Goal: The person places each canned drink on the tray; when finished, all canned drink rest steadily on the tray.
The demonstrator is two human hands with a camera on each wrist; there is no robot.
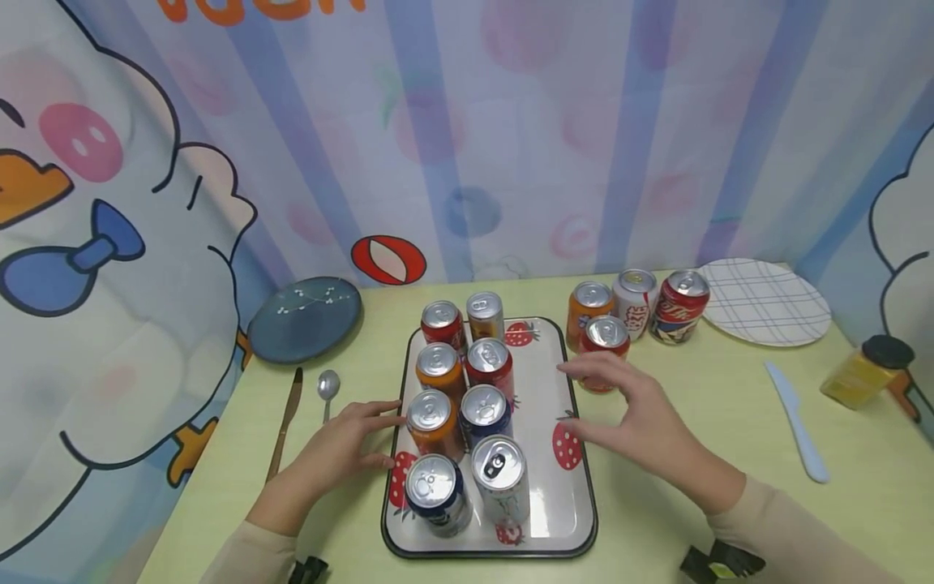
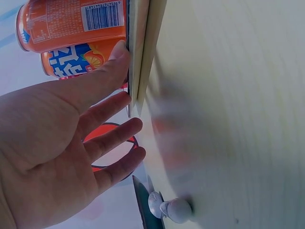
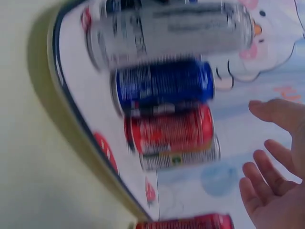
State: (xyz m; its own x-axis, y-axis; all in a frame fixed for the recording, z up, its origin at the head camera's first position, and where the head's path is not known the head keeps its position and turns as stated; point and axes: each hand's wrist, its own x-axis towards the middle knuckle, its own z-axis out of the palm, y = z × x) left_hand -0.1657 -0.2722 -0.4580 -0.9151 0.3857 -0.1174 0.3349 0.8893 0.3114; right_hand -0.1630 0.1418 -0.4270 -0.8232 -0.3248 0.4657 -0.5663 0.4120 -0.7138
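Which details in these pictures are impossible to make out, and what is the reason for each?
- Head view: the lower handle of the spoon, hidden by the left hand.
- Head view: part of the red can behind the right hand, whose fingers cover it.
- Right wrist view: small print on the blue can, blurred.
- Right wrist view: the lowest red can, cut off by the bottom edge.
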